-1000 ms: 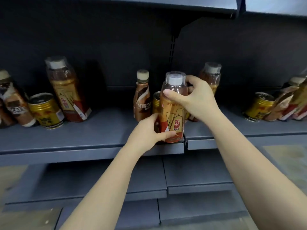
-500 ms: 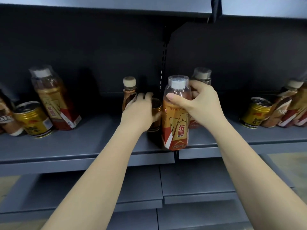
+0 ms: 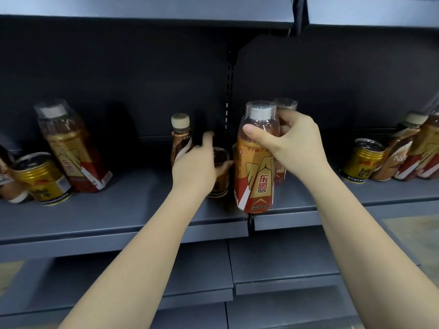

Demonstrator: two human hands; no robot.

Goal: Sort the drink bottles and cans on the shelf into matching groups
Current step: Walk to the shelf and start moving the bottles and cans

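My right hand [image 3: 291,148] grips the neck of an orange-and-red energy drink bottle [image 3: 255,176] with a clear cap cover, standing at the front edge of the grey shelf [image 3: 133,217]. A second such bottle [image 3: 283,106] stands behind it, mostly hidden. My left hand [image 3: 197,169] curls round a gold can [image 3: 219,181] just left of the held bottle. A small brown coffee bottle [image 3: 180,136] with a cream cap stands behind my left hand.
At the left stand a large energy drink bottle [image 3: 71,150], a gold can [image 3: 41,178] and part of a coffee bottle [image 3: 9,188]. At the right are another gold can [image 3: 362,162] and leaning bottles [image 3: 408,150]. Lower shelves [image 3: 280,267] lie below.
My left hand left the base of the energy drink bottle and moved back to the gold can behind it. My right hand kept its hold on the bottle's neck.
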